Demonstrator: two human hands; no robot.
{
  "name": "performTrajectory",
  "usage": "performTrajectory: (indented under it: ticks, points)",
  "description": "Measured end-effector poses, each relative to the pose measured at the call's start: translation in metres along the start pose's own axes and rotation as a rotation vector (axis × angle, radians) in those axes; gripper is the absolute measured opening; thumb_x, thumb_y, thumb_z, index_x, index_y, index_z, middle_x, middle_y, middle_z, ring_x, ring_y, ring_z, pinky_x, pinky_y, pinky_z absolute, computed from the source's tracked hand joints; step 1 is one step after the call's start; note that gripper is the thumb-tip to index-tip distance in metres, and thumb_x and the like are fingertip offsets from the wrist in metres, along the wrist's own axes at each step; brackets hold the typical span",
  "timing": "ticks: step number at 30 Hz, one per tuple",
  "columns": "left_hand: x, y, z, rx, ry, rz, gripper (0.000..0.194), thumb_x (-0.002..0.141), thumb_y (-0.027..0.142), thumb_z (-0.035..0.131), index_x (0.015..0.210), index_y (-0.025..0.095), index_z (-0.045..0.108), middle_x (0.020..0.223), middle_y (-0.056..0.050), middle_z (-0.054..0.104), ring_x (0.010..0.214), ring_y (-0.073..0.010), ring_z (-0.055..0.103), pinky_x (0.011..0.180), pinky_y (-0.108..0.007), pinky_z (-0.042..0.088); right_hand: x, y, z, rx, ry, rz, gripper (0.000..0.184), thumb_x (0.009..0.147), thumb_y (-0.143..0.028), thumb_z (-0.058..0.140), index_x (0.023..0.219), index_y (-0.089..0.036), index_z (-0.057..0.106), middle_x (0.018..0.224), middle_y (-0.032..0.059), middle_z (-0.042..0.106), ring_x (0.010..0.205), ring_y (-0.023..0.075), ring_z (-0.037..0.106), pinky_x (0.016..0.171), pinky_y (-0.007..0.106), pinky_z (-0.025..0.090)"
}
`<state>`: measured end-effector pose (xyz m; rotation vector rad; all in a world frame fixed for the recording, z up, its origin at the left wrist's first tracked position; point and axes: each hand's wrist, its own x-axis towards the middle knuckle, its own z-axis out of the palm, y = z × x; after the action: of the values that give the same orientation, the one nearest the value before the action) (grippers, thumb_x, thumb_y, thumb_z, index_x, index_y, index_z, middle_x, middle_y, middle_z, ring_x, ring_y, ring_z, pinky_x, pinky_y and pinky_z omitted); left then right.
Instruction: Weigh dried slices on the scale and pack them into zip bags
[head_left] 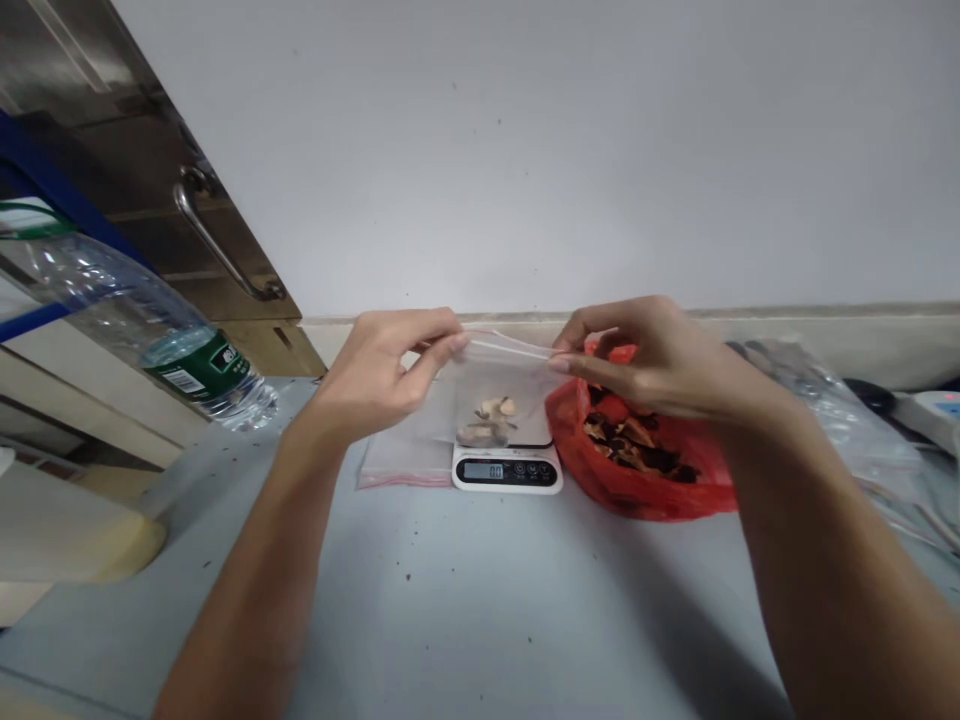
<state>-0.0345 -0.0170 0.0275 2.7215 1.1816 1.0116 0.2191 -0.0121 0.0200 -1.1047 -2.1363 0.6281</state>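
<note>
A clear zip-lock bag (491, 375) hangs between my two hands, with pale and dark dried pieces at its bottom. My left hand (401, 360) pinches the left end of its zip strip, and my right hand (630, 355) pinches the right end. Behind and below the bag sits a small white digital scale (555, 485), its display reading 0.0. Whether the bag touches the scale, I cannot tell. To the right, partly under my right hand, a red plastic bag (600, 490) lies open around dark, curled dried pieces (645, 445).
Flat zip-lock bags (405, 465) lie left of the scale. A plastic water bottle (187, 350) with a green label stands at the left, near a pale translucent container (67, 530). Clear plastic packaging (817, 390) is at the right. A white wall (525, 180) backs the table (450, 620).
</note>
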Motion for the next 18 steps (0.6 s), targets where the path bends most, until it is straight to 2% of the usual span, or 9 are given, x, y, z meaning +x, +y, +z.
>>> performTrajectory:
  ticks: [3, 6, 7, 10, 11, 14, 15, 16, 18]
  points:
    - [-0.005, -0.008, -0.013, -0.033, 0.031, -0.046, 0.028, 0.100, 0.030, 0.052, 0.078, 0.022, 0.066, 0.072, 0.002, 0.070, 0.067, -0.0141, 0.062, 0.064, -0.025, 0.047, -0.007, 0.016, -0.013, -0.087, 0.011, 0.040, 0.028, 0.082, -0.049, 0.064, 0.069, -0.023, 0.068, 0.062, 0.0023, 0.067, 0.052, 0.0158, 0.054, 0.050, 0.031, 0.041]
    - [-0.012, -0.016, -0.030, -0.003, 0.201, -0.152, 0.026, 0.101, 0.035, 0.054, 0.079, 0.026, 0.067, 0.076, 0.001, 0.072, 0.070, -0.0160, 0.064, 0.065, -0.029, 0.047, -0.017, 0.027, -0.028, -0.136, 0.096, 0.080, 0.029, 0.079, -0.051, 0.068, 0.065, -0.025, 0.068, 0.062, 0.0029, 0.067, 0.054, 0.0179, 0.057, 0.053, 0.033, 0.046]
    - [-0.014, -0.017, -0.035, 0.020, 0.222, -0.164, 0.026, 0.101, 0.036, 0.054, 0.080, 0.027, 0.067, 0.076, 0.001, 0.072, 0.070, -0.0163, 0.063, 0.066, -0.030, 0.047, -0.020, 0.027, -0.032, -0.124, 0.131, 0.081, 0.030, 0.080, -0.052, 0.069, 0.065, -0.026, 0.068, 0.064, 0.0031, 0.068, 0.058, 0.0191, 0.060, 0.056, 0.035, 0.050]
    - [-0.012, -0.011, -0.038, 0.062, 0.119, -0.084, 0.024, 0.099, 0.033, 0.054, 0.080, 0.025, 0.067, 0.074, 0.002, 0.071, 0.067, -0.0158, 0.063, 0.065, -0.028, 0.045, -0.024, 0.014, -0.033, -0.027, 0.156, 0.029, 0.027, 0.081, -0.053, 0.072, 0.077, -0.026, 0.072, 0.083, 0.0051, 0.075, 0.078, 0.0239, 0.070, 0.073, 0.038, 0.059]
    - [-0.009, -0.006, -0.035, 0.066, 0.060, -0.042, 0.025, 0.099, 0.033, 0.053, 0.081, 0.024, 0.068, 0.074, 0.002, 0.071, 0.067, -0.0158, 0.063, 0.065, -0.027, 0.045, -0.023, 0.007, -0.029, 0.016, 0.120, 0.010, 0.027, 0.080, -0.052, 0.074, 0.089, -0.027, 0.074, 0.093, 0.0057, 0.077, 0.086, 0.0251, 0.072, 0.078, 0.039, 0.061]
    - [0.000, 0.014, -0.018, 0.081, -0.038, 0.083, 0.030, 0.103, 0.034, 0.048, 0.086, 0.023, 0.070, 0.080, 0.000, 0.072, 0.072, -0.0159, 0.065, 0.070, -0.025, 0.048, -0.016, -0.011, -0.014, 0.086, -0.112, -0.016, 0.053, 0.077, -0.045, 0.077, 0.126, -0.027, 0.068, 0.117, 0.0074, 0.076, 0.101, 0.0257, 0.073, 0.088, 0.040, 0.061]
    - [0.003, 0.021, -0.011, 0.078, -0.024, 0.131, 0.031, 0.105, 0.033, 0.048, 0.088, 0.023, 0.071, 0.082, -0.001, 0.072, 0.073, -0.0155, 0.066, 0.070, -0.025, 0.049, -0.013, -0.014, -0.008, 0.054, -0.202, -0.003, 0.050, 0.080, -0.042, 0.075, 0.127, -0.025, 0.067, 0.117, 0.0079, 0.076, 0.100, 0.0255, 0.073, 0.086, 0.040, 0.061]
    - [0.005, 0.028, -0.003, 0.070, 0.005, 0.185, 0.030, 0.106, 0.032, 0.049, 0.089, 0.023, 0.071, 0.085, -0.001, 0.072, 0.074, -0.0150, 0.066, 0.070, -0.025, 0.050, -0.012, -0.016, -0.003, 0.003, -0.280, 0.018, 0.040, 0.083, -0.038, 0.072, 0.120, -0.022, 0.069, 0.111, 0.0082, 0.077, 0.095, 0.0252, 0.073, 0.082, 0.039, 0.061]
    - [0.008, 0.041, 0.010, 0.065, 0.101, 0.281, 0.027, 0.106, 0.029, 0.052, 0.089, 0.022, 0.072, 0.090, -0.002, 0.073, 0.078, -0.0147, 0.067, 0.072, -0.025, 0.052, -0.012, -0.013, 0.002, -0.086, -0.339, 0.046, 0.018, 0.089, -0.033, 0.064, 0.096, -0.018, 0.072, 0.091, 0.0069, 0.076, 0.079, 0.0234, 0.070, 0.069, 0.037, 0.059]
